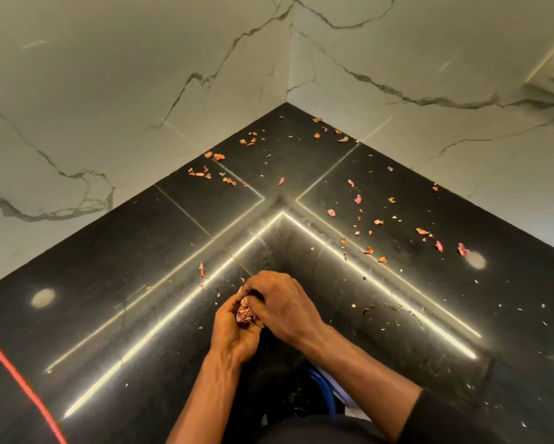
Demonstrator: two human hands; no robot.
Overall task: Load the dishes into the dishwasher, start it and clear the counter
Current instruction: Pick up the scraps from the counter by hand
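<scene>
Pink scraps [245, 312] bunched between both grips: left grip [234, 331] cups them, right grip [280, 302] curled over top; more strewn far on desk [109, 267].

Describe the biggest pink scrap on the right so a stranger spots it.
On the black counter, follow the right side to the pale round glare spot. The pink scrap lies up-left of it, bigger and pinker than the orange flakes around.

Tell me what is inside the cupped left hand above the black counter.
A clump of pink-orange dry flaky scraps lies in the left hand. The right hand covers its top with curled fingers, so how much is held cannot be seen.
</scene>
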